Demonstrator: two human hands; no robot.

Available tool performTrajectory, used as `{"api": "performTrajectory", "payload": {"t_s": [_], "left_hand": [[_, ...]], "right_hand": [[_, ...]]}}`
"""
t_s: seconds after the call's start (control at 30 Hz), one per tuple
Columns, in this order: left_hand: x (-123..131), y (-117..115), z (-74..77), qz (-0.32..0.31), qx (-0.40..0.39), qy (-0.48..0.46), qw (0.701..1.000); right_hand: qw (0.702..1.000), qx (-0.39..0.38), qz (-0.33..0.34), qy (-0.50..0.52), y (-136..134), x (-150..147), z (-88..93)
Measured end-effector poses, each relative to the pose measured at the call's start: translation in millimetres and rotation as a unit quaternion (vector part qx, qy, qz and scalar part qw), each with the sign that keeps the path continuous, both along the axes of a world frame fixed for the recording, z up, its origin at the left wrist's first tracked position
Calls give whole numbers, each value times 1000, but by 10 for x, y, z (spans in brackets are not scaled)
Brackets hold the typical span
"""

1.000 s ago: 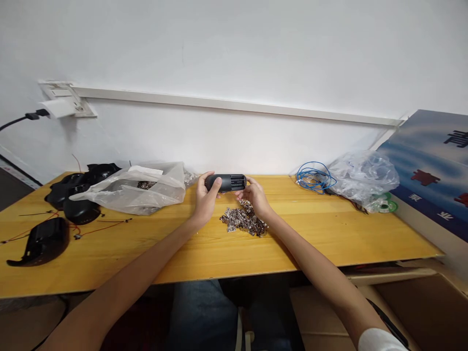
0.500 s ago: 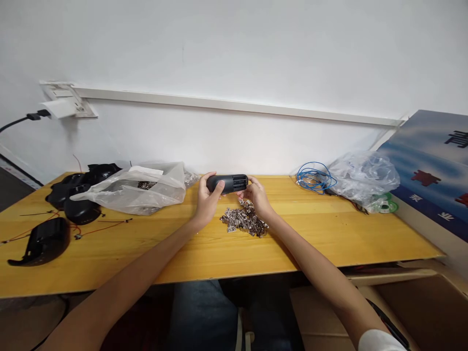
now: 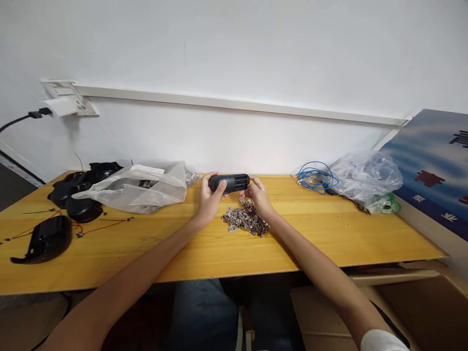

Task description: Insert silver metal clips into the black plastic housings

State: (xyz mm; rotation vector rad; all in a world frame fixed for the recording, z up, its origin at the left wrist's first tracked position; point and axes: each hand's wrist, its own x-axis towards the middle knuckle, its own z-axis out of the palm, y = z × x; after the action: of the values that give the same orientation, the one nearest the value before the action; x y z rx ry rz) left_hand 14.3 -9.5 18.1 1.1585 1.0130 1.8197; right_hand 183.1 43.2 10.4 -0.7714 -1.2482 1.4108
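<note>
A dark cylindrical part with slots (image 3: 231, 183) is held level above the wooden table (image 3: 204, 248), near the wall. My left hand (image 3: 208, 201) is wrapped round its left end, thumb on top. My right hand (image 3: 260, 196) has its fingers curled at the part's right end, pinching there; what the fingertips hold, if anything, is too small to make out. Right under my right hand lies a pile of small shiny metal pieces (image 3: 244, 221).
A clear plastic bag with metal pieces (image 3: 139, 189) lies to the left. Black plastic shells (image 3: 78, 190) and another black shell (image 3: 46, 237) with red wires lie at far left. Blue wire coil (image 3: 314, 178), crumpled plastic bag (image 3: 367, 178) and a blue board (image 3: 435, 170) stand right.
Both hands and the dark part have drifted slightly to the right. The view has shifted a little too. The grip looks unchanged.
</note>
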Motion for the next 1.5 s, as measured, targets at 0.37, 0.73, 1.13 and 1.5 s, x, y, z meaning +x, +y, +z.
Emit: {"api": "performTrajectory", "payload": {"t_s": [0.37,0.73,1.13,1.5], "left_hand": [[-62,89,-56,11,-80,-41,996],[-90,159,-113,-3,-141,-106,984],[-68,154,-167,-14,-103,-42,994],[-210,130,-153,-110,-27,84,990]], "right_hand": [[999,29,37,12,-13,10,69],[991,114,9,-67,-39,35,63],[853,405,-29,-328,-165,144,186],[906,333,-62,-253,-44,161,146]]}}
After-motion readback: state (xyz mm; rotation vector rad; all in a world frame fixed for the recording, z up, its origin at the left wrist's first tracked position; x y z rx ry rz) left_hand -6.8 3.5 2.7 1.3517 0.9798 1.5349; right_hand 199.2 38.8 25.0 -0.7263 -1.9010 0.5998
